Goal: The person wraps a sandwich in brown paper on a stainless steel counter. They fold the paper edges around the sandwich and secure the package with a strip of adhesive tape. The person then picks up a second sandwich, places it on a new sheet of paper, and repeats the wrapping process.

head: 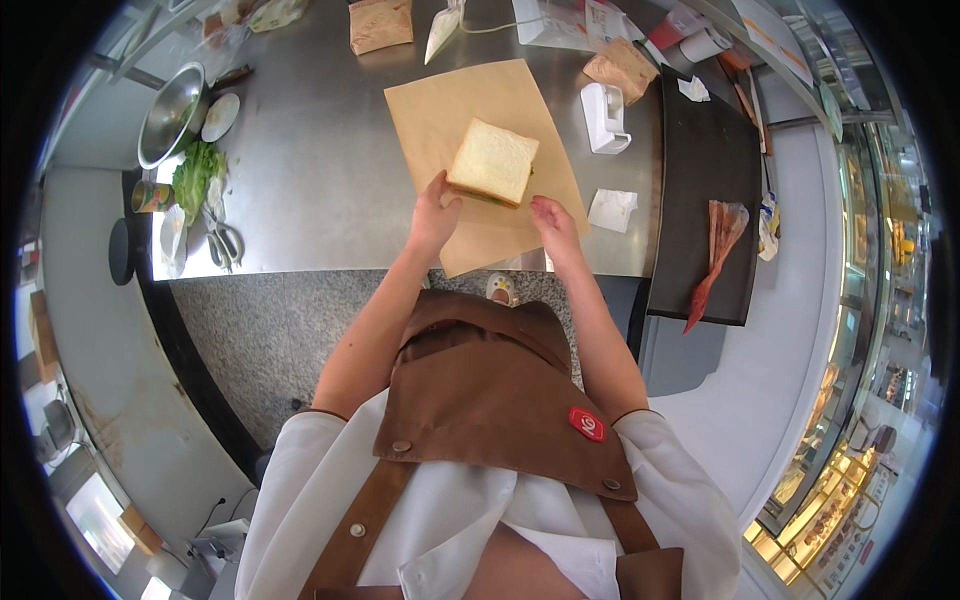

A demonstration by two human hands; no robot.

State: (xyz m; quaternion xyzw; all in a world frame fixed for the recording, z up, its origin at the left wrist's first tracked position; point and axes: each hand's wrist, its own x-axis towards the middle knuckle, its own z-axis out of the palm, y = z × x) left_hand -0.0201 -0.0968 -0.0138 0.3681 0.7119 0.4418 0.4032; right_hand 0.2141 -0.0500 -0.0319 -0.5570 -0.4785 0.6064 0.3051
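Observation:
A sandwich of white sliced bread [495, 160] lies on a sheet of brown wrapping paper [480, 240], with a thin line of green filling along its near edge. The paper rests at an angle on the stainless steel table. My left hand [435, 214] is at the sandwich's near left corner, its fingertips touching or almost touching the crust. Just off the near right corner is my right hand [556, 225], fingers slightly curled, over the paper's right edge. Neither hand grips anything.
To the left are a steel bowl [174, 116], lettuce [196, 176], a tin can [152, 196] and scissors [223, 244]. A tape dispenser [604, 120] and crumpled tissue [613, 210] lie right. Beyond them, a piping bag with red filling [716, 262] rests on a black board [701, 165].

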